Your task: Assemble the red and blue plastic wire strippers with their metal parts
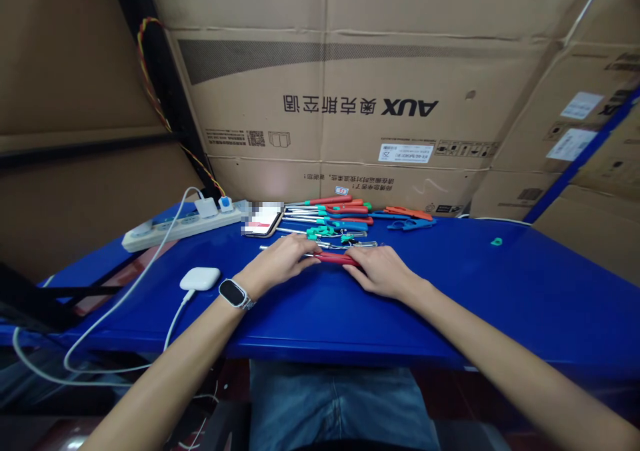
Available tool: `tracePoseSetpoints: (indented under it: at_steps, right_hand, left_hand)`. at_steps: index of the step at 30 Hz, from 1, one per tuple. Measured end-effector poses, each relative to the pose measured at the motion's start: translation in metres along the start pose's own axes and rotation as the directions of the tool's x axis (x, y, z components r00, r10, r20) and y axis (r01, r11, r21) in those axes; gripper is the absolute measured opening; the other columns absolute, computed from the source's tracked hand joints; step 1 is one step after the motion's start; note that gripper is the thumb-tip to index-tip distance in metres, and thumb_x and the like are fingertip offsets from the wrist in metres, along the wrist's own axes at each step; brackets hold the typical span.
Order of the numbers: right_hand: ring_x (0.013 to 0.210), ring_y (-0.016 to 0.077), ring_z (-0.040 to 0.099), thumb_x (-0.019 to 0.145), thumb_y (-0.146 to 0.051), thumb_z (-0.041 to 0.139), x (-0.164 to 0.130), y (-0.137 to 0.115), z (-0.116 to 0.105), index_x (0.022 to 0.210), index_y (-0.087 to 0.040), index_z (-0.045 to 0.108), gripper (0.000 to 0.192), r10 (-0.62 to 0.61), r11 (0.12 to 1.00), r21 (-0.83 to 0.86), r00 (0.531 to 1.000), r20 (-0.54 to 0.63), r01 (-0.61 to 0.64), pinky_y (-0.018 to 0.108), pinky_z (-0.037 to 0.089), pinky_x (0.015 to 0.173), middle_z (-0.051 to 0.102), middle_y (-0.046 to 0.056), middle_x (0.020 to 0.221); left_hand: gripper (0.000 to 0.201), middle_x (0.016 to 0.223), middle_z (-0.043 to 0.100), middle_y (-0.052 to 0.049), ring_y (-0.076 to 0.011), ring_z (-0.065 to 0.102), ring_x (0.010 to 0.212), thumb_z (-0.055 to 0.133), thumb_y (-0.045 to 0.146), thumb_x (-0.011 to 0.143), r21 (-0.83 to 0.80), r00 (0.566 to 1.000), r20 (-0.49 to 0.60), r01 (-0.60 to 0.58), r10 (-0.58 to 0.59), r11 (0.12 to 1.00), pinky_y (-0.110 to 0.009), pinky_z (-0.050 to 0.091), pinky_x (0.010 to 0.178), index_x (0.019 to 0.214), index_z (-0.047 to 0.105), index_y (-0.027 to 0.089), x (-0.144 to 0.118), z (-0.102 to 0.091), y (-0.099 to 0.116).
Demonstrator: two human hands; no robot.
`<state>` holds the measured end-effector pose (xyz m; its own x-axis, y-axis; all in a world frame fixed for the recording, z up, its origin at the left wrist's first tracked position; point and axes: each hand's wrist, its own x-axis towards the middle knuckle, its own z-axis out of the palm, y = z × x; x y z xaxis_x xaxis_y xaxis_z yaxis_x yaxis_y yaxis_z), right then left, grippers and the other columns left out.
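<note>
While resting on blue table (500, 291), left hand (283, 261), right hand (383, 271) grip red-handled tool (336, 258).

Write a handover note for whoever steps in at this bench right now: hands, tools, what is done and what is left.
Left hand: rests on the blue table, fingers on the metal shaft end of the red-handled screwdriver. A smartwatch is on that wrist.
Right hand: lies over the handle end of the same tool; its grip is hidden.
Behind the hands: a pile of red, blue and green-handled screwdrivers near the cardboard boxes.
A small green cap lies apart, right.
Done: one tool pulled out of the pile.
Left: the pile itself.
</note>
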<state>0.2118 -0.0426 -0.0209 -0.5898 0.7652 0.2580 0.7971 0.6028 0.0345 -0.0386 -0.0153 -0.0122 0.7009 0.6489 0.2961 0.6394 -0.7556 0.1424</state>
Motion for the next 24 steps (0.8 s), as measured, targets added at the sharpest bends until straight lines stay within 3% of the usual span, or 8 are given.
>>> tracePoseSetpoints:
  at_steps: [6, 12, 24]
  right_hand:
    - [0.084, 0.023, 0.067, 0.1, -0.052, 0.034, 0.008, -0.01, 0.001, 0.121, -0.023, 0.057, 0.042, -0.008, 0.997, -0.081, 1.0, -0.005, 0.007, 0.027, 0.032, 0.058, 0.073, 0.01, 0.107]
    - [0.08, 0.021, 0.066, 0.103, -0.045, 0.033, 0.007, -0.007, 0.002, 0.11, -0.02, 0.063, 0.039, -0.054, 0.993, -0.101, 0.998, -0.012, 0.053, 0.027, 0.027, 0.055, 0.072, 0.009, 0.104]
    - [0.086, 0.021, 0.066, 0.102, -0.041, 0.037, 0.001, -0.002, 0.002, 0.11, -0.02, 0.063, 0.034, -0.102, 0.994, 0.034, 0.99, -0.097, 0.105, 0.026, 0.033, 0.063, 0.073, 0.008, 0.101]
  left_hand:
    - [0.022, 0.097, 0.069, -0.007, -0.0214, 0.064, 0.092, 0.05, 0.033, 0.098, -0.027, 0.999, -0.006, -0.034, 0.034, 0.999, -0.03, 0.047, 0.084, 0.104, 0.065, 0.018, 0.003, 0.003, 0.011]
    - [0.026, 0.114, 0.068, -0.008, -0.0219, 0.064, 0.102, 0.051, 0.03, 0.098, -0.091, 1.0, 0.011, -0.011, 0.012, 0.996, -0.031, 0.048, 0.088, 0.119, 0.061, 0.019, -0.002, 0.008, 0.013]
    - [0.032, 0.111, 0.073, -0.007, -0.0217, 0.069, 0.096, 0.045, 0.034, 0.1, -0.038, 0.997, -0.024, -0.068, 0.067, 0.997, -0.031, 0.05, 0.084, 0.124, 0.064, 0.022, -0.007, 0.006, 0.008]
